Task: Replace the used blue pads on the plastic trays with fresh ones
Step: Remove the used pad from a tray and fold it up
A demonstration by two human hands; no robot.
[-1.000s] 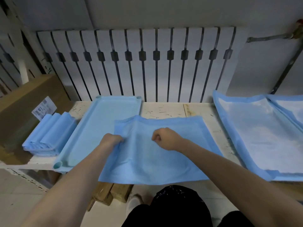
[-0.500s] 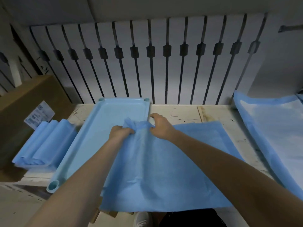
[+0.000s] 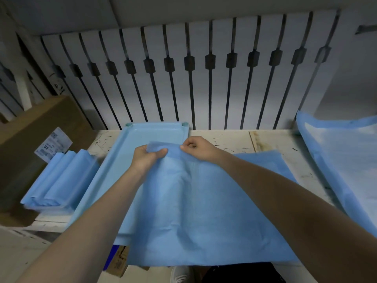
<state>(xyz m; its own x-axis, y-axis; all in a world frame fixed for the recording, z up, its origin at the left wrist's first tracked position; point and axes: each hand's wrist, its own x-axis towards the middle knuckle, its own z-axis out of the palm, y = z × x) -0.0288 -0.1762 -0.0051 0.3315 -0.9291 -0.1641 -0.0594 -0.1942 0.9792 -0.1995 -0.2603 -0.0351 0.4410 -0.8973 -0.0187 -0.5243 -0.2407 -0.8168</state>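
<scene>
Left hand (image 3: 148, 158) and right hand (image 3: 196, 147) both pinching blue pad (image 3: 204, 211) (far edge bunched), over plastic tray (image 3: 114, 172)

from my feed both forearms run bare from the bottom corners up to the wrists, no sleeves, no watch or bands that i can make out. the bare left hand (image 3: 147, 158) and bare right hand (image 3: 199, 148) carry no gloves or rings that i can see. at the bottom edge i see dark black clothing (image 3: 242, 272) and the toe of a pale grey-white shoe (image 3: 180, 274).
</scene>
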